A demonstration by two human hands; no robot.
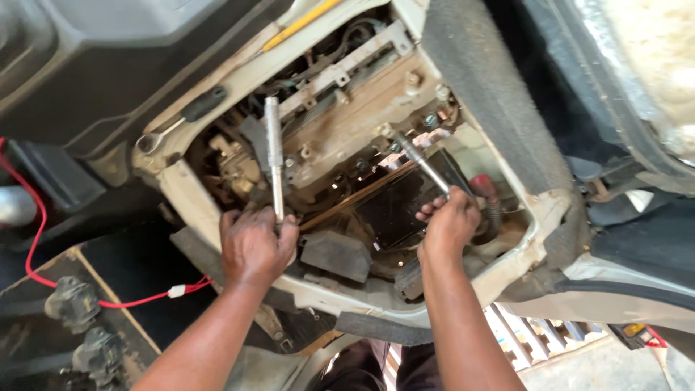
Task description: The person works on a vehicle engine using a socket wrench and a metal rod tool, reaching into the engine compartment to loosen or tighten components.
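engine (pixel 347 145), greasy and brown with caked oil, sits exposed in an opening of the pale body panel (pixel 181 195) of a vehicle, seen from above; the cover that would close this bay is off, so access is already made, while the engine's own bolts and brackets look to be in place, and the work seems to be in its early or middle part rather than near its end.

the left hand (pixel 253 246) rests at the near edge of the opening, fingers curled closed around the lower end of a long silver extension bar (pixel 274 156) that stands nearly upright over the left part of the engine. the right hand (pixel 449 224) grips the handle of a second silver wrench (pixel 423 166), fingers wrapped tight, its shaft angling up and left to a fastener near the engine's upper right; what sits on its tip is too small to tell.

a spanner with a black handle (pixel 181 119) lies on the panel rim at upper left, untouched. a red wire (pixel 36 232) loops down the left side, well apart from both hands. a dark rectangular part (pixel 394 206) lies just beside the right hand, with a red-capped coiled piece (pixel 486 195) behind it.
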